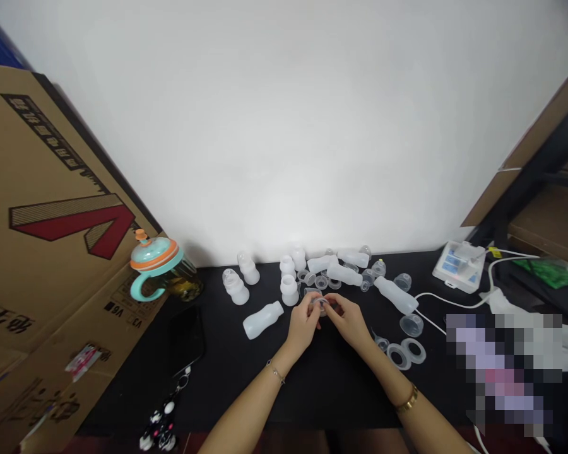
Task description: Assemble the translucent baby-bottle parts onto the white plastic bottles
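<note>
Both my hands meet over the middle of the black table. My left hand (307,318) pinches one side of a small translucent bottle collar (320,302), and my right hand (344,315) has its fingertips closed on the other side. The fingers hide much of the collar, and whether a nipple sits in it I cannot tell. Left of my hands a frosted bottle body (263,320) lies on its side. Behind it stands a white bottle (289,290). To the right lie two loose rings (413,350) and a clear dome cap (411,325).
Capped bottles (235,287) stand at the back left. Several frosted bottle bodies (396,295) and clear parts lie at the back right. A teal-lidded jug (163,268), a phone (186,340) and a cardboard box (52,252) are left; a white cabled box (459,267) is right.
</note>
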A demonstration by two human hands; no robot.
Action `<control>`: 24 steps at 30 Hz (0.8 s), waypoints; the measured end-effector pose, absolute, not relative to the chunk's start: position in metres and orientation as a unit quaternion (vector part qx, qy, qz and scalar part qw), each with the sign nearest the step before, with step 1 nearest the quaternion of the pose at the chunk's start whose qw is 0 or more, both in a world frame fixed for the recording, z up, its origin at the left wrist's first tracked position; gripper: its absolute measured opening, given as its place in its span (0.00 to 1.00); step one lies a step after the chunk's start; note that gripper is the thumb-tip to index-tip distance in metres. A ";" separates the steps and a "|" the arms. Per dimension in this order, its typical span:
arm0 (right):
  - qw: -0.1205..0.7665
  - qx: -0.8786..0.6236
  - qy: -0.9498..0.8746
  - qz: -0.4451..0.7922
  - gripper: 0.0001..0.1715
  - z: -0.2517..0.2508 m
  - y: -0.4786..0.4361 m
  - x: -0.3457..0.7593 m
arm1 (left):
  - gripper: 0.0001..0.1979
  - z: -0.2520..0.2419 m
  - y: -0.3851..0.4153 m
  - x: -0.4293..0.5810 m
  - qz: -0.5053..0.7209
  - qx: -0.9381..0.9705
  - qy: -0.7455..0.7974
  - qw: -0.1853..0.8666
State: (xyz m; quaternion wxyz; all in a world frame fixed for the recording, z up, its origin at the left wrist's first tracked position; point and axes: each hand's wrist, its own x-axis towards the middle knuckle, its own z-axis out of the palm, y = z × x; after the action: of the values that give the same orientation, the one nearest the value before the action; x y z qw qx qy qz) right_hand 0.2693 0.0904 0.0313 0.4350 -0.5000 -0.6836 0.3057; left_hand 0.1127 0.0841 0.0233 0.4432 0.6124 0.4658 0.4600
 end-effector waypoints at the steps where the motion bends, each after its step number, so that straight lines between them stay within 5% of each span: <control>1: 0.435 -0.500 -0.683 0.306 0.17 0.032 0.090 0.269 | 0.18 0.024 0.084 0.113 0.459 0.613 0.466 0.443; 24: 0.433 -0.490 -0.692 0.305 0.13 0.027 0.092 0.269 | 0.17 0.030 0.082 0.111 0.446 0.621 0.484 0.426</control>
State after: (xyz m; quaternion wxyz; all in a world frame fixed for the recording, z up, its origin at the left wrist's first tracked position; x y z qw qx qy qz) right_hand 0.2687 0.0915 0.0275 0.4335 -0.4902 -0.6919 0.3051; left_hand 0.1114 0.0825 0.0305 0.4258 0.6210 0.4842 0.4458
